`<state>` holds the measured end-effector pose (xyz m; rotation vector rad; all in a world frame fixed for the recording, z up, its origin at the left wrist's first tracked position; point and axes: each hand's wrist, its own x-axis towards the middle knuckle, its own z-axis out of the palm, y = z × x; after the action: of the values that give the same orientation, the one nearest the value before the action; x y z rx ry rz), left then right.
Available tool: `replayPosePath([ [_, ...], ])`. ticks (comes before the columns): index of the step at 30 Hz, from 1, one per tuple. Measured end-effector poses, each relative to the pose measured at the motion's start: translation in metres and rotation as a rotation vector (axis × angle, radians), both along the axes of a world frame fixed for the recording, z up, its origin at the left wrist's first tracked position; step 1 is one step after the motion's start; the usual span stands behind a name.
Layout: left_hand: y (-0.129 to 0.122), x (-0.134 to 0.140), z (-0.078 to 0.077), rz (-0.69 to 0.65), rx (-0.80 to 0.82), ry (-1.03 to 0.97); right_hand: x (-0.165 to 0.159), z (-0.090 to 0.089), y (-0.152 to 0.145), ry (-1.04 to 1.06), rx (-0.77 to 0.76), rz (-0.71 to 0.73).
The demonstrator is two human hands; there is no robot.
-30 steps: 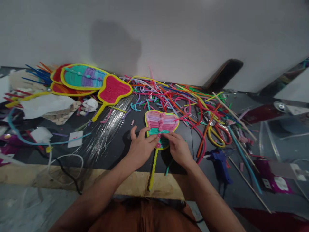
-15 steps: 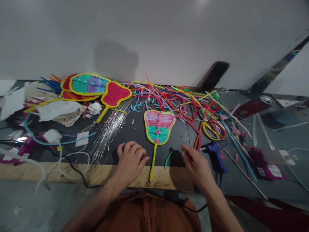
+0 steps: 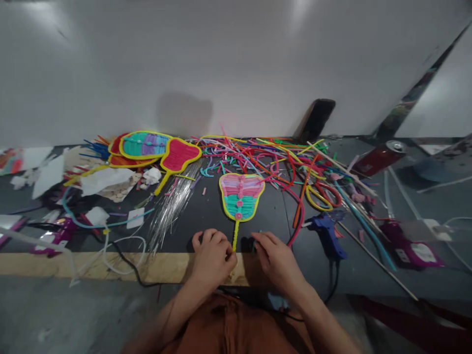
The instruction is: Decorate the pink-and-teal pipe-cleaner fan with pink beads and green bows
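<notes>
A fan-shaped pipe-cleaner piece [image 3: 241, 196] lies flat in the middle of the dark table, with a yellow border, lilac, pink and teal bands and a row of pink buttons. Its twisted yellow stem [image 3: 236, 233] points towards me. My left hand [image 3: 212, 255] is closed at the lower stem, thumb and fingertips on it, hiding its end. Just right of the stem, my right hand [image 3: 276, 253] has its fingertips pinched at a short teal pipe-cleaner piece, which they mostly cover.
Loose pipe cleaners [image 3: 250, 157] pile along the wall. Finished pieces [image 3: 180, 156] stack at left beside silvery strands [image 3: 173, 206]. At right are scissors [image 3: 319, 197], a blue glue gun [image 3: 328, 236], a can [image 3: 383, 157] and a leaning phone [image 3: 315, 120].
My left hand has moved right onto the yellow stem. My right hand has moved left to the short teal piece. The head view has shifted slightly.
</notes>
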<state>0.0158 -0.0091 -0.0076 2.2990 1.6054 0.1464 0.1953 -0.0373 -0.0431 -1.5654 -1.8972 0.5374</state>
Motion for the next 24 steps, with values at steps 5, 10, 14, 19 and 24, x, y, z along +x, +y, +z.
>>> replayPosePath([
  [5, 0.001, 0.001, 0.002, 0.025, -0.024, 0.016, -0.009, 0.000, 0.020, -0.207, -0.065, 0.096],
  [10, 0.000, 0.002, -0.001, 0.019, -0.006, 0.025, -0.019, 0.003, 0.033, -0.333, -0.112, 0.147],
  [14, 0.001, 0.003, -0.004, 0.016, 0.003, 0.027, -0.021, 0.001, 0.036, -0.319, -0.076, 0.156],
  [19, 0.008, -0.002, 0.003, 0.083, -0.041, -0.084, -0.006, 0.002, 0.024, 0.062, -0.017, 0.037],
  [24, 0.024, -0.022, 0.016, 0.136, -0.174, -0.462, 0.005, 0.001, 0.020, 0.742, -0.291, -0.197],
])
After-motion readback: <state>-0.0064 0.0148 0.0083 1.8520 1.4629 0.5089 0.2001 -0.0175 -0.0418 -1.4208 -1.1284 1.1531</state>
